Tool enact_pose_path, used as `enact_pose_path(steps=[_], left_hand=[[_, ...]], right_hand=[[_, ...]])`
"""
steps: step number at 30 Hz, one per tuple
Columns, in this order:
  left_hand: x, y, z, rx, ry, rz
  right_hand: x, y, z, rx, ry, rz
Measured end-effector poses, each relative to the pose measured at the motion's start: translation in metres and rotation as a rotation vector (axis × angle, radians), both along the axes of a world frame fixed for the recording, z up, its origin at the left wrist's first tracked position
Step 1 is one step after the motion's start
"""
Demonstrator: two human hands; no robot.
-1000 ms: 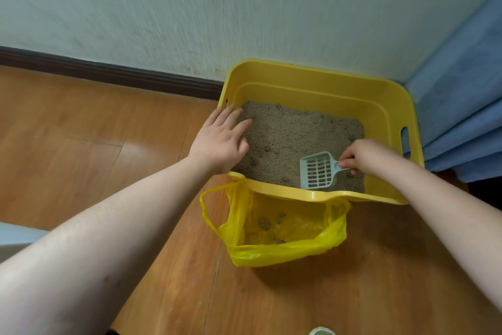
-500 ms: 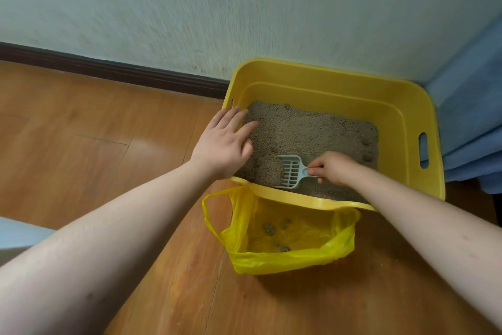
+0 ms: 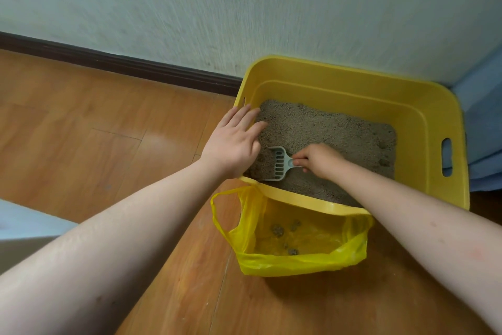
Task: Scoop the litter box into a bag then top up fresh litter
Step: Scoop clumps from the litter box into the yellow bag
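Note:
A yellow plastic litter box [image 3: 423,114] sits on the wood floor against the wall, holding grey litter [image 3: 326,131]. My left hand [image 3: 233,141] rests flat with straight fingers on the box's left rim. My right hand [image 3: 317,159] pinches the handle of a pale grey slotted scoop [image 3: 277,163], whose head lies in the litter at the near left corner, close to my left hand. A yellow plastic bag [image 3: 293,261] stands open on the floor just in front of the box, with several grey clumps [image 3: 279,230] inside.
A dark skirting board [image 3: 116,63] runs along the pale wall. Blue fabric [image 3: 483,117] hangs right of the box. A pale blue-grey edge [image 3: 24,226] shows at the left border. Wood floor [image 3: 81,131] spreads to the left.
My right hand has drawn the scoop leftward through the litter, from the near right part of the box to the near left corner. My left hand stayed on the rim.

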State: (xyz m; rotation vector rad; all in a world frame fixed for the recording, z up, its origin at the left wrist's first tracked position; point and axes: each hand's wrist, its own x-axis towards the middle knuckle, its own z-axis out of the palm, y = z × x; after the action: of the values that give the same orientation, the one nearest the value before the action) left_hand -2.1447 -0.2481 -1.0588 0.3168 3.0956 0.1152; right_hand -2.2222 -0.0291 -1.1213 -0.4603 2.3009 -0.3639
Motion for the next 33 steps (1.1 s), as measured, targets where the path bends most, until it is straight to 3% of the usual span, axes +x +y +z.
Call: enact_pose_path(steps=[10,17,26,33], left_hand=[[0.000,0.001,0.001,0.006,-0.016,0.006],[-0.001,0.002,0.003,0.005,-0.029,0.006],[0.000,0.002,0.004,-0.002,-0.027,-0.004],[0.000,0.001,0.005,-0.015,-0.032,-0.002]], right_hand=[[-0.002,0.010,-0.015,-0.145,-0.098,-0.083],[0.001,0.022,-0.005,-0.168,-0.138,-0.088],[0.009,0.029,0.006,-0.074,-0.056,-0.008],[0.010,0.030,0.011,-0.141,-0.100,-0.114]])
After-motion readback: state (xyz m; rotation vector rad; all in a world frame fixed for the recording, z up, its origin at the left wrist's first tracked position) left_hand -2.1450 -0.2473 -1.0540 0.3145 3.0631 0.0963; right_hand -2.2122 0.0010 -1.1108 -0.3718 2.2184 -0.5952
